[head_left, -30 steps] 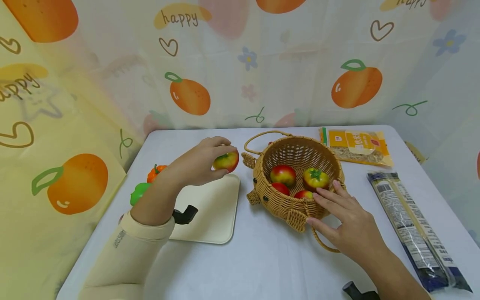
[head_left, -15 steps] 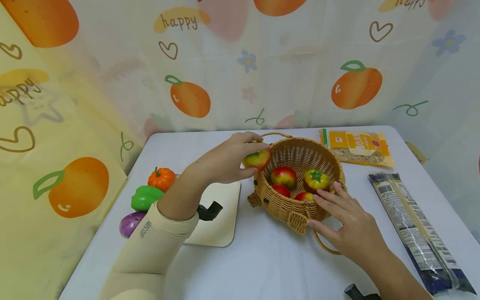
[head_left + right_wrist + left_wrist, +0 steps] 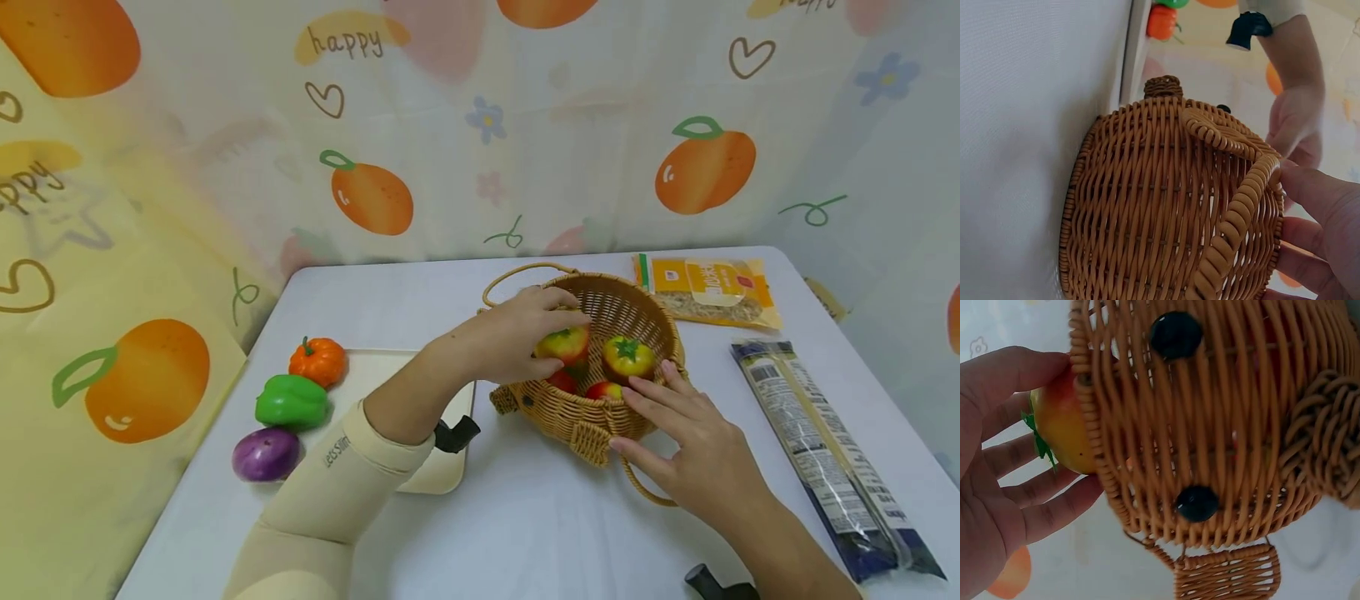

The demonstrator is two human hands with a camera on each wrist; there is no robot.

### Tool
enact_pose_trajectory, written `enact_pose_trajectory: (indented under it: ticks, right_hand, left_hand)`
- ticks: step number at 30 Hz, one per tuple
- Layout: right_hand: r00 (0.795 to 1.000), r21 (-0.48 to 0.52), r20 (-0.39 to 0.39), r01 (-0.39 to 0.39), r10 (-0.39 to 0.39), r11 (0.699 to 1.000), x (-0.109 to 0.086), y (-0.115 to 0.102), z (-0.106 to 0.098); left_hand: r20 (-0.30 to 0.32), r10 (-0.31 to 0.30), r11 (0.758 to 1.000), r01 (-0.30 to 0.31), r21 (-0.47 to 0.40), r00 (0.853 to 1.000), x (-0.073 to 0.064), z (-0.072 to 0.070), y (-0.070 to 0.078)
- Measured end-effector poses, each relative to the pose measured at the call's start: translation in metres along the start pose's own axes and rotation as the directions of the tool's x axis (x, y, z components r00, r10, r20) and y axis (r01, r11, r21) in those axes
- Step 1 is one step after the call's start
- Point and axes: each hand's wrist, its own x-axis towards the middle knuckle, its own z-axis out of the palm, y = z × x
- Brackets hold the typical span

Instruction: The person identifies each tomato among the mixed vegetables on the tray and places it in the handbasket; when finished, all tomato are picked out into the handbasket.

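Observation:
My left hand (image 3: 513, 337) holds a red-and-yellow tomato (image 3: 1066, 434) at the mouth of a wicker basket (image 3: 558, 417). In the left wrist view its green leafy top faces my palm, and its far side sits behind the basket's rim. Thumb and fingers reach round it from opposite sides. Inside the basket lie another tomato (image 3: 628, 358) with a green top and a few red fruits, partly covered by my left hand. My right hand (image 3: 693, 442) rests with spread, fairly straight fingers on the basket's near right rim, its thumb by the woven fin.
Left of the basket lies a cream board (image 3: 450, 475), partly under my left forearm. By its left edge are an orange pumpkin (image 3: 318, 361), a green pepper (image 3: 292, 402) and a purple eggplant (image 3: 266, 454). A yellow packet (image 3: 708, 292) and a long clear-and-blue packet (image 3: 821, 450) lie at right.
My left hand has carried the tomato rightward from above the board to the basket's mouth. The vegetables at left have come into full view. My right hand stays on the rim.

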Motion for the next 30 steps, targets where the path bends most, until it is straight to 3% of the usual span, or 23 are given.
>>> enact_pose_trajectory:
  ticks: [6,15,23,30]
  right_hand:
    - [1.000,0.001,0.010,-0.013,0.013,1.000,0.001,-0.002,0.001]
    - [0.999,-0.007,0.038,-0.016,0.017,1.000,0.003,-0.002,0.002]
    - [0.997,0.005,0.070,0.013,-0.014,1.000,0.002,0.000,-0.002]
    - [0.975,-0.016,0.217,-0.050,0.052,0.999,0.002,0.000,-0.015]
  left_hand:
    - [-0.003,0.019,1.000,-0.019,-0.012,1.000,0.003,0.009,-0.002]
    - [-0.050,-0.039,0.999,0.039,-0.005,0.998,-0.008,0.017,-0.007]
    - [-0.087,-0.131,0.991,0.133,0.019,0.988,-0.032,0.022,-0.011]
    - [-0.106,-0.251,0.966,0.256,0.036,0.962,-0.063,0.026,-0.014]
